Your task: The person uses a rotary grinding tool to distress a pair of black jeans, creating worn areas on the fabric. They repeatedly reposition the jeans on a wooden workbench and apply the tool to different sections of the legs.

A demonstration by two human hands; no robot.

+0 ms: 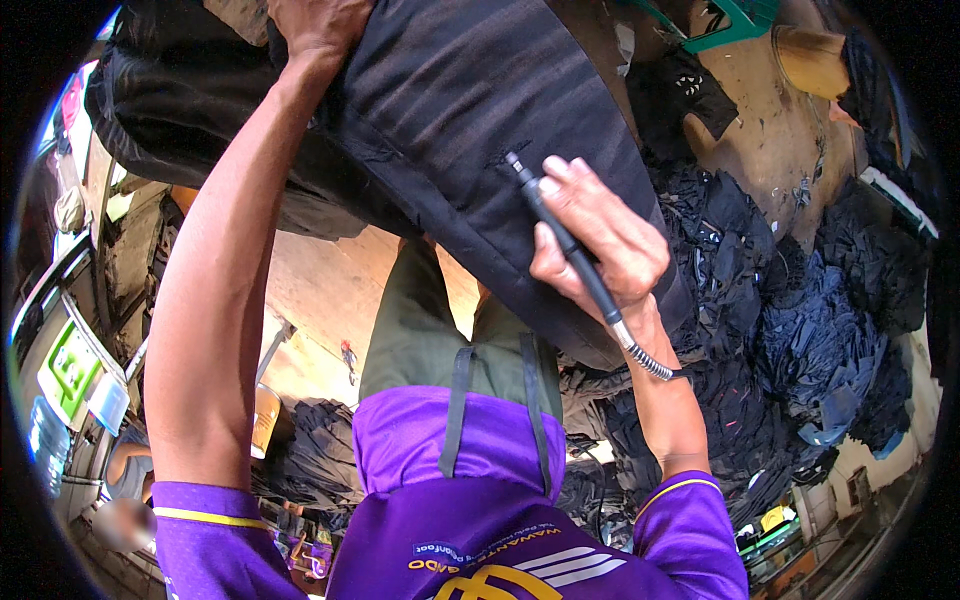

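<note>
A black pair of trousers (430, 110) is stretched over a rounded form in front of me, its leg slanting down to the right. My right hand (605, 235) is closed around a slim black pen-shaped grinder (573, 250) with a metal tip and a spring sleeve at its back end. The tip is at a small frayed patch (510, 152) on the cloth; whether it touches cannot be told. My left hand (320, 30) lies against the upper part of the black cloth, its fingers cut off by the top edge.
Heaps of dark garments (720, 270) lie on the floor to the right, with bluish ones (825, 340) beyond. A green plastic stool (735, 22) stands at the upper right. At the lower left sits another person (130, 465), near a green-and-white tray (72, 370).
</note>
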